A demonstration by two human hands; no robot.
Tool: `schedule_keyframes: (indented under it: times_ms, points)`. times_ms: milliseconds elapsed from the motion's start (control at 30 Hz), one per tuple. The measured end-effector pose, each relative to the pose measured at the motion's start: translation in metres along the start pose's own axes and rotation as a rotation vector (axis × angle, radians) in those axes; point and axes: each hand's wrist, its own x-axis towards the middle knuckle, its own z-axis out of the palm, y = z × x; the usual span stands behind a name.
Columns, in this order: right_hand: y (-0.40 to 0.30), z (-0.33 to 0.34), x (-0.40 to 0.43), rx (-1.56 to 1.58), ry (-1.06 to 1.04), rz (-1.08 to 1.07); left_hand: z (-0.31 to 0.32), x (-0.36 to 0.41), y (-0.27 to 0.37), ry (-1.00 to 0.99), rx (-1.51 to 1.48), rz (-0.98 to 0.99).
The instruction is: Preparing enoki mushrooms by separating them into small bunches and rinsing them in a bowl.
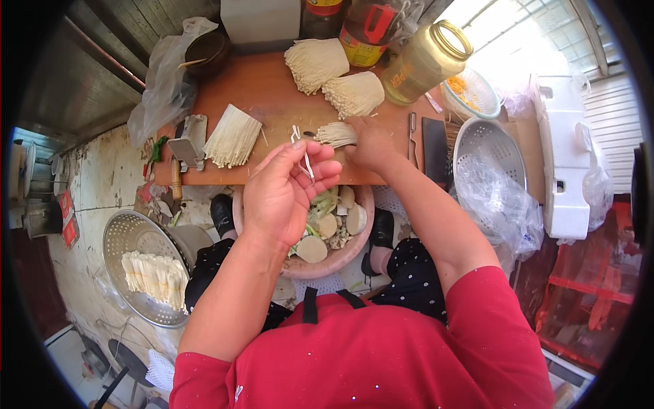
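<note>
My left hand (pixel 286 189) is raised palm up over the table's front edge, pinching a few thin enoki mushroom stems (pixel 305 153) between thumb and fingers. On the board to its right, my right hand (pixel 372 143) grips a small bunch of enoki mushrooms (pixel 334 135) whose caps point left. A larger enoki bunch (pixel 233 135) lies at the left of the table. Two more, a back enoki bunch (pixel 318 64) and a nearer enoki bunch (pixel 355 94), lie beyond my right hand.
A pink basin (pixel 365 240) of vegetable trimmings sits between my feet. A metal colander (pixel 115 245) with enoki bundles stands left. Right of my hand lie a peeler-like tool (pixel 413 138) and a dark cleaver blade (pixel 434 148). A large jar (pixel 419 71) stands behind.
</note>
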Motion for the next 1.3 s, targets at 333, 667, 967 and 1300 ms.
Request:
schedule_keyframes:
  times_ms: [333, 667, 967, 1300]
  points:
    - [0.008, -0.035, 0.014, 0.148, 0.017, -0.117, -0.010, -0.002, 0.003, 0.079, 0.013, 0.034]
    - [-0.051, -0.137, -0.058, 0.197, -0.275, -0.466, -0.008, -0.004, 0.018, 0.089, 0.473, 0.322]
    - [-0.079, -0.128, -0.103, 0.708, -0.335, -0.227, -0.021, -0.017, -0.010, -0.296, 0.457, -0.263]
    - [-0.074, -0.095, -0.106, 1.018, -0.118, -0.028, -0.005, -0.025, -0.015, -0.336, 1.023, 0.025]
